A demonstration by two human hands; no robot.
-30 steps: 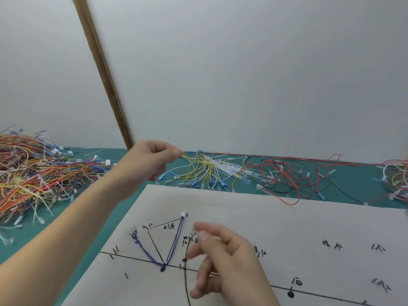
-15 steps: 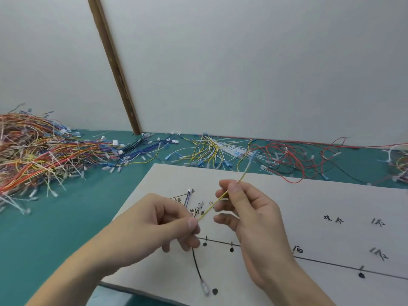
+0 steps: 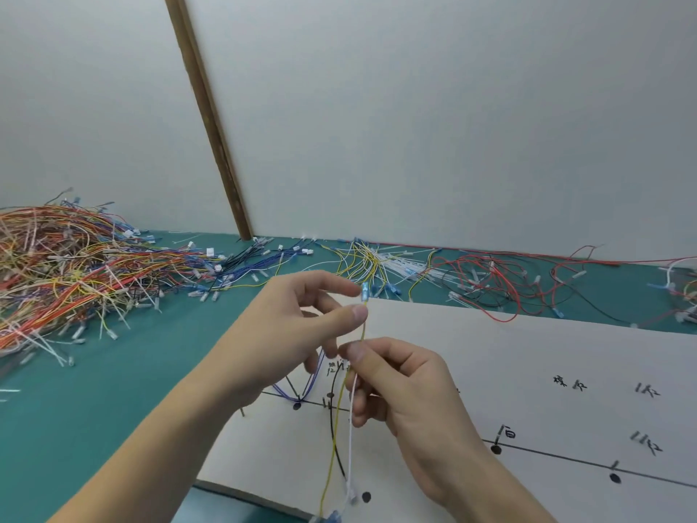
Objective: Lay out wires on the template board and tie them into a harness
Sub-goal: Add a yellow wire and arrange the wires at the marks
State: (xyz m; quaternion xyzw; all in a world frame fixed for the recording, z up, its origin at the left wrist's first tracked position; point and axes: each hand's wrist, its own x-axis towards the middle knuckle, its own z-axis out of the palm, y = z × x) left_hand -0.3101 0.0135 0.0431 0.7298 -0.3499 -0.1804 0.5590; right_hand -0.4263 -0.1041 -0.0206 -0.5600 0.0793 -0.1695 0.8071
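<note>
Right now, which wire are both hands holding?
The yellow wire with the blue terminal: left hand and right hand pinch it above the template board; others lie loose.

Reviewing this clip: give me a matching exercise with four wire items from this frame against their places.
Things:
1. yellow wire
2. purple wire
3. red wires
4. mixed wire pile

Places:
A. heaped on the green mat, far left
B. pinched between both hands
C. lying in a V on the template board
D. loose on the mat behind the board, right of centre

Pairs: 1-B, 2-C, 3-D, 4-A
</note>
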